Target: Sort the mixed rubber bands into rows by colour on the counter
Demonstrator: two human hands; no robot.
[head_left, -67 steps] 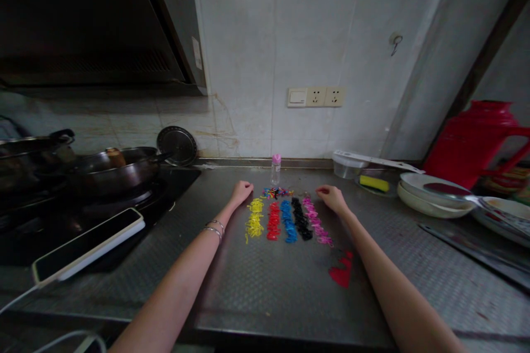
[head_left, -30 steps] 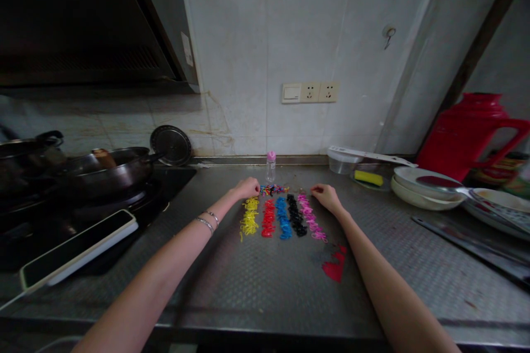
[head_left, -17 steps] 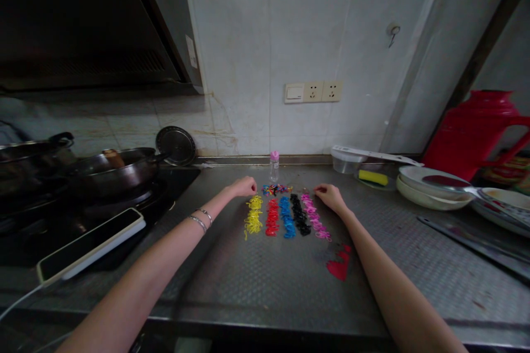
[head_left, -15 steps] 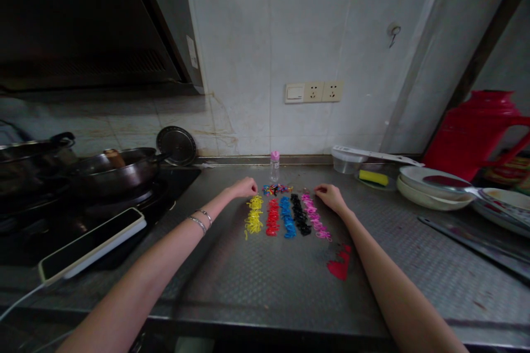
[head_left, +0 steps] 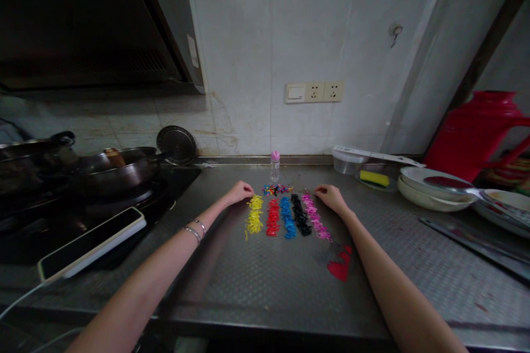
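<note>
Small rubber bands lie sorted in strips on the steel counter: yellow, red, blue, black and pink. A small mixed pile sits behind them. My left hand rests at the top of the yellow strip with fingers curled. My right hand rests beside the top of the pink strip, fingers curled too. What either hand pinches is too small to see. A red patch lies by my right forearm.
A tiny pink-capped bottle stands behind the mixed pile. Pans sit on the stove at left, with a phone on its edge. Plates, a sponge, a clear tub and a red jug stand at right.
My left hand went from the yellow strip toward the mixed pile and came back to the top of the yellow strip. My right hand stayed put.
</note>
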